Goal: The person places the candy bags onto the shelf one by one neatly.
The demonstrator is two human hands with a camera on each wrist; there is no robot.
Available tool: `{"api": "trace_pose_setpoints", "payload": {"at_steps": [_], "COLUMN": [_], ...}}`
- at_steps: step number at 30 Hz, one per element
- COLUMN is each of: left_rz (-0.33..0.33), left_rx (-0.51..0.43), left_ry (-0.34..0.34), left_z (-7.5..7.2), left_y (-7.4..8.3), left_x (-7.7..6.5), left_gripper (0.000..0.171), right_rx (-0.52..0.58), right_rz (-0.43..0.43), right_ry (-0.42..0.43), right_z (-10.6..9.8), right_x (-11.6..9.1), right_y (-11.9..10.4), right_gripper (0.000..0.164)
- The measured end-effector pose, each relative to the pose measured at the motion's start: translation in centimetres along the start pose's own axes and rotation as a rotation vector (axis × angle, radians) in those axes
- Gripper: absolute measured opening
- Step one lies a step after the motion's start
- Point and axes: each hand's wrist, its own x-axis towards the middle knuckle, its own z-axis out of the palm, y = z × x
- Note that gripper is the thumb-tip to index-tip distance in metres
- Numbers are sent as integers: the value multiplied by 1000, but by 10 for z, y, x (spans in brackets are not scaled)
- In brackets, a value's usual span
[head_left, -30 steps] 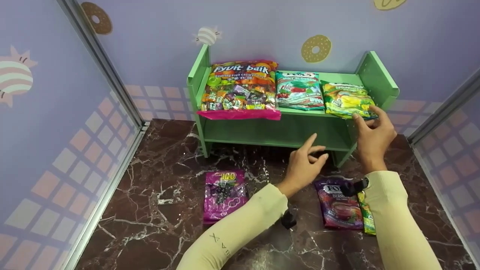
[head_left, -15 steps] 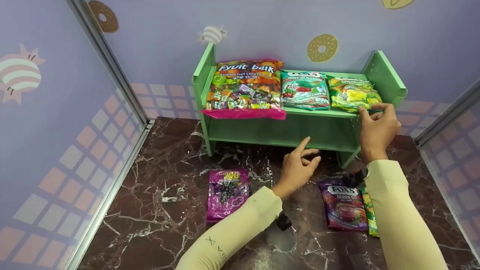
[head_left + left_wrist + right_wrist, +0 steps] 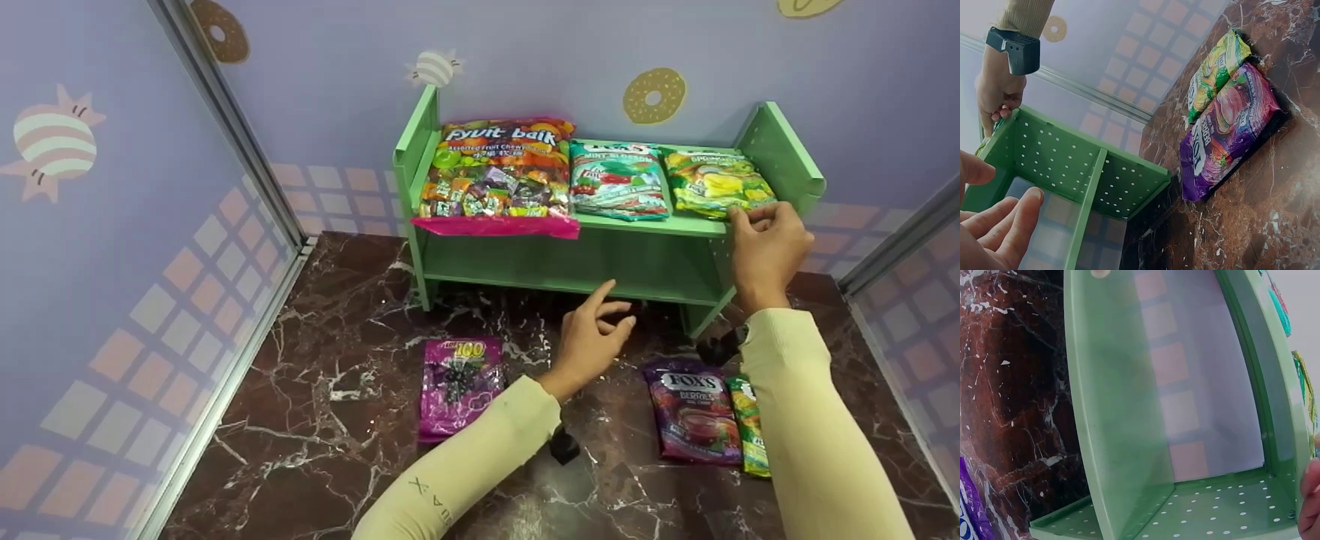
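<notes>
At the right end of the green shelf's top board, my right hand (image 3: 772, 247) pinches the lower right corner of a yellow-green candy bag (image 3: 716, 184). That bag lies face up beside a teal mint candy bag (image 3: 619, 180). A large fruit chew bag (image 3: 499, 169) fills the left part of the top board, its pink edge hanging over the front. My left hand (image 3: 590, 341) hovers in front of the lower shelf, fingers spread and holding nothing. In the left wrist view, the left fingers (image 3: 1016, 225) show close up before the green shelf (image 3: 1050, 146).
On the dark marbled floor lie a purple grape candy bag (image 3: 461, 386) at the left and a dark purple berries bag (image 3: 694, 416) at the right. Another yellow-green bag (image 3: 752, 427) sits beside it, partly behind the right sleeve. Purple walls (image 3: 525, 45) enclose the shelf.
The yellow-green bag has been pushed back and straightened on the top board by my right hand. My left hand has drawn slightly back from the shelf. The head view has shifted a little.
</notes>
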Motion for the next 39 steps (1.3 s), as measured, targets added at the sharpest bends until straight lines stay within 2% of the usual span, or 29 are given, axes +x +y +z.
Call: {"api": "trace_pose_setpoints", "payload": {"at_steps": [9, 15, 19, 23, 30, 35, 39], "left_rz": [10, 0, 24, 39, 55, 67, 54], "left_rx": [23, 24, 61, 76, 64, 114, 149], "left_ry": [38, 54, 80, 88, 93, 117, 111], "left_z": [-10, -21, -29, -37, -53, -63, -71], "left_y": [-7, -12, -14, -15, -17, -18, -18], "left_x": [-3, -5, -8, -11, -18, -23, -28], "left_gripper": [56, 55, 54, 53, 53, 52, 53], "right_rx": [90, 181, 261, 327, 342, 359, 364], "right_rz": [-22, -52, -79, -106, -156, -172, -181], "right_ry": [60, 109, 116, 73, -15, -108, -183], "right_z": [4, 12, 16, 20, 26, 30, 33], "right_x": [-15, -38, -56, -75, -107, -128, -141], "right_y": [2, 1, -1, -4, -11, -12, -11], "right_gripper": [26, 23, 20, 21, 25, 27, 29]}}
